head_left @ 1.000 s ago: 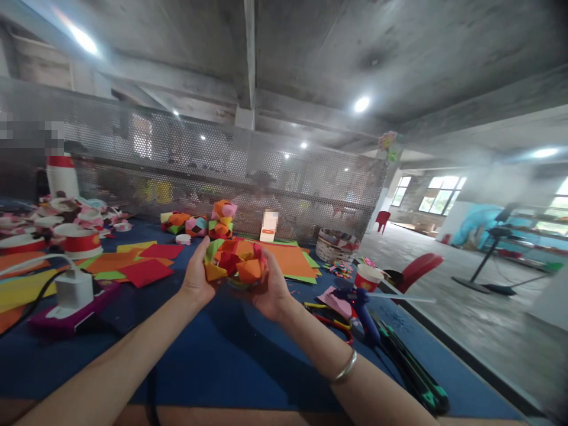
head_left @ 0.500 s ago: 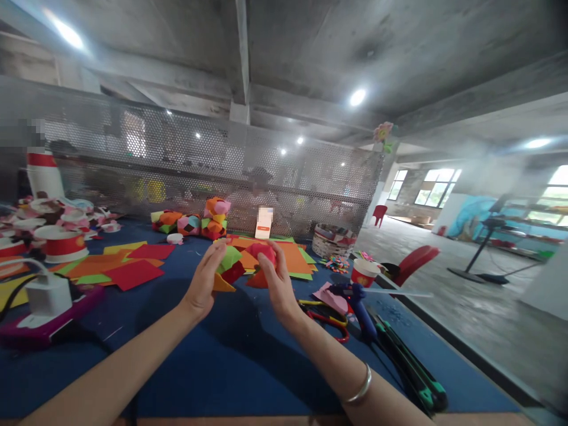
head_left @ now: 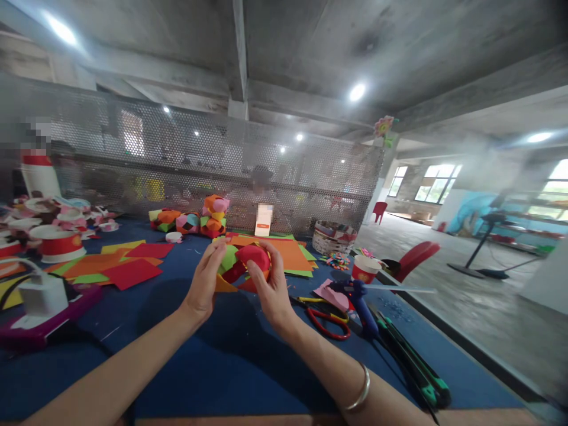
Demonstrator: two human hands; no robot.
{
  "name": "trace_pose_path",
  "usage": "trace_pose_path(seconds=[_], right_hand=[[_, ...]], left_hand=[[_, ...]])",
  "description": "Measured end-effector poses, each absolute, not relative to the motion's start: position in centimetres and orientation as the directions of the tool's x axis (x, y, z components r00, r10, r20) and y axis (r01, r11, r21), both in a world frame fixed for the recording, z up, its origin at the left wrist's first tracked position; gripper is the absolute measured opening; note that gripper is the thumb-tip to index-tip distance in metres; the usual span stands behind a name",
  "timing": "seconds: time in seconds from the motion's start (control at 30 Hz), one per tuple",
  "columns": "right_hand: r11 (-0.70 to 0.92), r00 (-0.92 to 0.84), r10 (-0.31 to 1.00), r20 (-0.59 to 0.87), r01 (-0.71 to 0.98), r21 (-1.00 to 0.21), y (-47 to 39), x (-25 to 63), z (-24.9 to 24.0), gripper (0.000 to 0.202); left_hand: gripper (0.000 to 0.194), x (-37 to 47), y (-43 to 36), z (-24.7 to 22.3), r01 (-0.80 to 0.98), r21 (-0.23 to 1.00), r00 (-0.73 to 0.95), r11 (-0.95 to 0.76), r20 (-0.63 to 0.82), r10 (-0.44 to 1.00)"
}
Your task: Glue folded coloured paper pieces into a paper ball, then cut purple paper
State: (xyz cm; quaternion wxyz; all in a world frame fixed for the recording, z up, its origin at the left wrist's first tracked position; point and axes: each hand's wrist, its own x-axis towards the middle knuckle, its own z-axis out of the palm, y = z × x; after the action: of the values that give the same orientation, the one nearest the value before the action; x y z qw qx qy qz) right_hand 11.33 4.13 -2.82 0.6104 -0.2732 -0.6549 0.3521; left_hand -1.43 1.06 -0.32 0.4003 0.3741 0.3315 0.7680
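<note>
Between my two hands, above the blue table, is a folded paper piece (head_left: pixel 236 266) in green, dark red, red and orange. My left hand (head_left: pixel 203 287) grips its green and yellow-orange side. The fingers of my right hand (head_left: pixel 271 281) curl round the red and orange side, with the thumb across the front of the red part. Beyond the hands lies a stack of orange and green paper sheets (head_left: pixel 290 253). A phone (head_left: pixel 264 220) stands upright behind the stack.
Scissors (head_left: pixel 331 322), a blue glue gun (head_left: pixel 366 313) and black-green cutters (head_left: pixel 412 358) lie at right, near a paper cup (head_left: pixel 365 269) and a woven basket (head_left: pixel 332 239). At left are loose coloured sheets (head_left: pixel 135 274), a purple power strip (head_left: pixel 84 302) and folded paper balls (head_left: pixel 214 215).
My right hand has moved slightly left, closer to my left hand. The red part has shifted left against the green and dark red part, and the gap between them has narrowed.
</note>
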Motion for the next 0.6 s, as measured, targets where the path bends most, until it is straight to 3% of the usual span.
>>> trace_pose_path(seconds=[0.6], right_hand=[[0.730, -0.065, 0.683, 0.728, 0.078, -0.679, 4.27, 11.90, -2.39, 0.038]], left_hand=[[0.046, -1.57, 1.27, -0.44, -0.354, 0.824, -0.416, -0.443, 0.286, 0.863]])
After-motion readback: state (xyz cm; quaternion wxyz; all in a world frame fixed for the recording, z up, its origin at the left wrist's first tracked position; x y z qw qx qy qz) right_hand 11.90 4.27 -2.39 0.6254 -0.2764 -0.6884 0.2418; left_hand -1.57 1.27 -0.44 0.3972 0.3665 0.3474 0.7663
